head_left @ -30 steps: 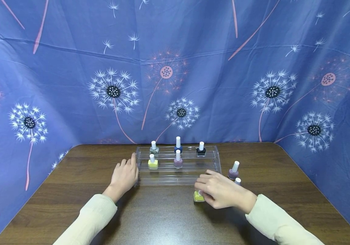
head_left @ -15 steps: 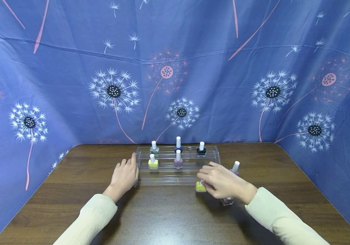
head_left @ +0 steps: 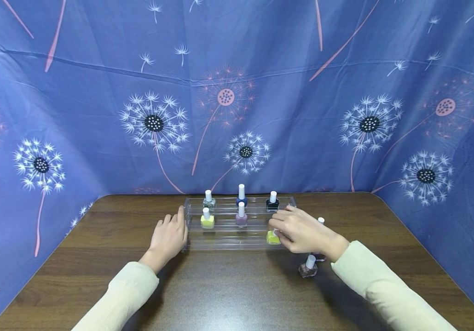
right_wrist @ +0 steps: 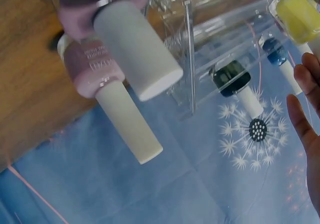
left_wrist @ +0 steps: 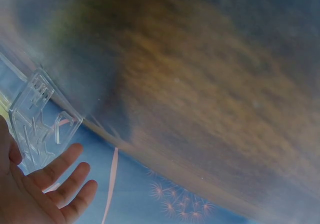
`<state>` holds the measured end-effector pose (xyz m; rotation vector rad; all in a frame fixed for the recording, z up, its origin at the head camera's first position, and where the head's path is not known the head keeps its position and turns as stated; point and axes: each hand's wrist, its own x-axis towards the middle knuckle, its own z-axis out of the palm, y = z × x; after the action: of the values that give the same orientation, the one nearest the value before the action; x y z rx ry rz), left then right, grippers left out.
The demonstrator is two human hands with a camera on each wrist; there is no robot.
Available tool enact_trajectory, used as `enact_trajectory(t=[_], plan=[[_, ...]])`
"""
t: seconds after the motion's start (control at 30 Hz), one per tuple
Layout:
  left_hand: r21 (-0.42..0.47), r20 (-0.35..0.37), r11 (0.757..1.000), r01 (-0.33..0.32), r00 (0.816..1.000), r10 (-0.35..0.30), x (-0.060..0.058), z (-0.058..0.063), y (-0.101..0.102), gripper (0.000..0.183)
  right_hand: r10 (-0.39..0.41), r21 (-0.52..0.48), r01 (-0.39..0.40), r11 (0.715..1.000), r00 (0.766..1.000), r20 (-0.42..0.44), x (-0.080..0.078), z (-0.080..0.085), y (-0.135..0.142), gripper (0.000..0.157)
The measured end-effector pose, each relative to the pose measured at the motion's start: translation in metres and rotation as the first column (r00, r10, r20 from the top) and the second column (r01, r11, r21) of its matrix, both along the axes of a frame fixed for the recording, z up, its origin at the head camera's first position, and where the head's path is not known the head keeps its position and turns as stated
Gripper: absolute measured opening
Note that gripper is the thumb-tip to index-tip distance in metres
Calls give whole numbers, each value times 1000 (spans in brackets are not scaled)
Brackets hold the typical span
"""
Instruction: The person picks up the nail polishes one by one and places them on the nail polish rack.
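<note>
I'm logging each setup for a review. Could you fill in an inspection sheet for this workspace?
Surface: brown wood-grain table, glare near the front.
Job's things: clear tiered rack; back tier holds gray-green glitter polish, blue polish and black polish; middle tier holds pale yellow polish and mauve polish; second yellow polish at the front tier, contact unclear; dark glitter polish stands on the table, with more bottles partly hidden beyond it.
Clutter: nothing seen.
Hands: left hand touches the rack's left end; right hand pinches the second yellow polish.
Cables: nothing seen.
Surroundings: blue dandelion-print cloth behind and on both sides.
</note>
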<state>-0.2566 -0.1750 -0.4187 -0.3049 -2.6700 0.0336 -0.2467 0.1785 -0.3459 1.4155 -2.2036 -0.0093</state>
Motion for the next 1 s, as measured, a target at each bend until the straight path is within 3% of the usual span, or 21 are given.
enact_trajectory(t=[0.47,1.0], plan=[[1,-14,1000,3,1000,-3,-1,0,0,47,-28,-23,27,999,999,-34,-18,13,4,7],[-7,9,1000,-4,1000,4,-1,0,-1,49,-79,-28,78,997,997,-23,-36,13,10,8]])
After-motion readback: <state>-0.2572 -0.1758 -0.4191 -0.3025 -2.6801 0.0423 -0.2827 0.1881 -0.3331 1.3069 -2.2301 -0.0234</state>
